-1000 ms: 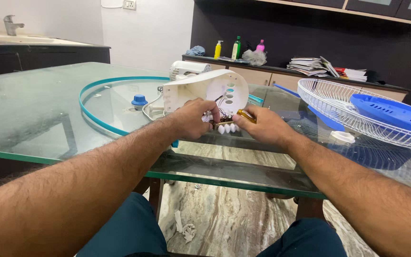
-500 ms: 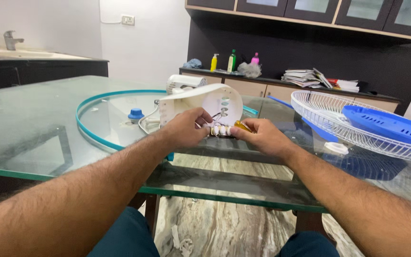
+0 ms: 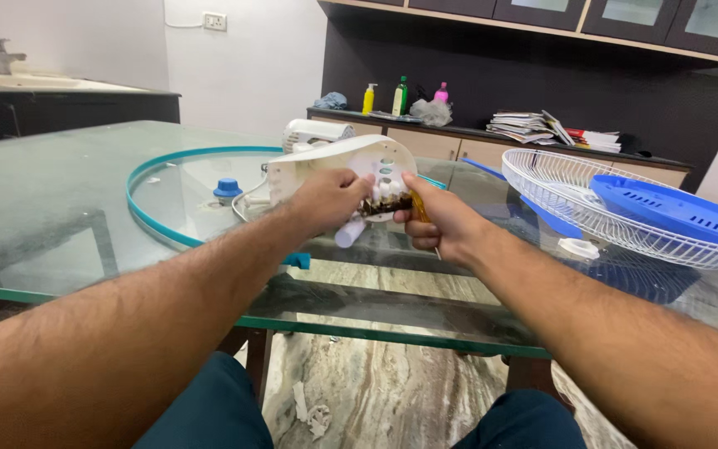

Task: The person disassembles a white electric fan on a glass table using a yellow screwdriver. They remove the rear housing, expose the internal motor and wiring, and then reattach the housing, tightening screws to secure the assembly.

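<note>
White plastic fan housing (image 3: 338,170) sat on the near part of the glass table (image 3: 51,216), tilted up toward the camera, its round face with a row of small switch buttons showing. Left hand (image 3: 326,199) gripped the housing from the front, fingers curled shut around its lower edge, thumb up near the buttons. Right hand (image 3: 438,220) was closed in a fist around a screwdriver (image 3: 418,205) with a yellowish handle, held just beside the left hand; a thin metal shaft stuck out below the fist. Could not tell where the tip touched, it was hidden between the two hands. A white knob-like cylinder (image 3: 349,233) poked out under the left hand, touching the housing's lower part; dark brownish parts showed at the opening between the hands.

Teal ring (image 3: 139,218) lay flat on the glass to the left, curving behind the housing. Blue cap (image 3: 228,189) stood inside the ring, near the housing, apart from it. White cord ran from the housing's left side across the glass. White wire fan guard (image 3: 571,195) lay to the right, well apart from the hands, with a blue fan blade piece (image 3: 675,212) resting in it. A small white round cap (image 3: 578,248) sat on the glass just beside the guard's near rim. Bottles and stacked papers stood on the back counter (image 3: 459,137)
</note>
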